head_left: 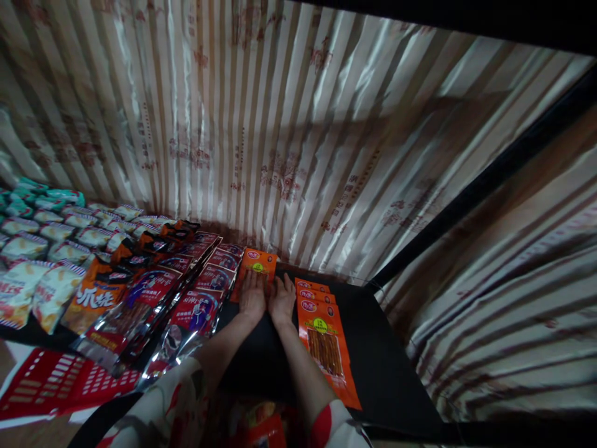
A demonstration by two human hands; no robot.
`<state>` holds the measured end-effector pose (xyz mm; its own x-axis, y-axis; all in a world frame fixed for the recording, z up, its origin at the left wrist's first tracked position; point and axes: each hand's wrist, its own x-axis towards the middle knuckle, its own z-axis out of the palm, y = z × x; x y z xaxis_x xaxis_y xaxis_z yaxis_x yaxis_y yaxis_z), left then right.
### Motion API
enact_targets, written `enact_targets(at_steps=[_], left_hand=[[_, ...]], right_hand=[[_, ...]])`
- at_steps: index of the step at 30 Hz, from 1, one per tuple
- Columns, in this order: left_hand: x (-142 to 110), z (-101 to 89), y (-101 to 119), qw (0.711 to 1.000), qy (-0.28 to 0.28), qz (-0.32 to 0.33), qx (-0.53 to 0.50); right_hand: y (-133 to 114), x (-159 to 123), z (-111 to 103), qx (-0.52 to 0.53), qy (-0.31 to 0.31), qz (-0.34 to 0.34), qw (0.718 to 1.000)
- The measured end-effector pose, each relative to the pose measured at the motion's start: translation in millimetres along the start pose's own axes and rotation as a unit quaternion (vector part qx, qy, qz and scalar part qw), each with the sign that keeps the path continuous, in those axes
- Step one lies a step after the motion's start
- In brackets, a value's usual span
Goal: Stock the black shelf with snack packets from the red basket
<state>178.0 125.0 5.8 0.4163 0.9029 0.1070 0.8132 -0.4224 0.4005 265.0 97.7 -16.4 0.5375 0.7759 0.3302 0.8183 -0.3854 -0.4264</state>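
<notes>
Orange packets (338, 320) hold brown sticks (323, 348); left fingers (252, 281) flat atop one, right fingers (288, 286) unclamped.

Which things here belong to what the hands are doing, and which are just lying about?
Seemingly part of it:
orange packet, under the left hand, right hand at its right edge
similar-looking overlapping packets
black surface

Apparently just lying about:
dark red packets
white packets
green packets
red basket
</notes>
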Motion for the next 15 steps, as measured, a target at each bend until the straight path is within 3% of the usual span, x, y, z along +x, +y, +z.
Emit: enact_targets(at_steps=[3, 7, 11, 15], left_hand=[[-16.8, -1.3, 23.6, 0.999, -0.008, 0.009, -0.032], [-42.1, 6.9, 55.6, 0.993, -0.067, -0.021, -0.094], [-64.3, 16.2, 79.2, 0.98, -0.132, -0.065, -0.132], [-79.7, 18.1, 93.1, 0.973, -0.158, -0.097, -0.14]], right_hand=[[20.1, -3.6, -23.1, -0.012, 0.029, 0.007, 0.999], [54.5, -15.4, -60.0, -0.057, 0.061, 0.069, 0.994], [88.7, -37.4, -91.7, -0.109, 0.044, 0.165, 0.979], [111.4, -60.5, -107.5, -0.133, -0.002, 0.234, 0.963]])
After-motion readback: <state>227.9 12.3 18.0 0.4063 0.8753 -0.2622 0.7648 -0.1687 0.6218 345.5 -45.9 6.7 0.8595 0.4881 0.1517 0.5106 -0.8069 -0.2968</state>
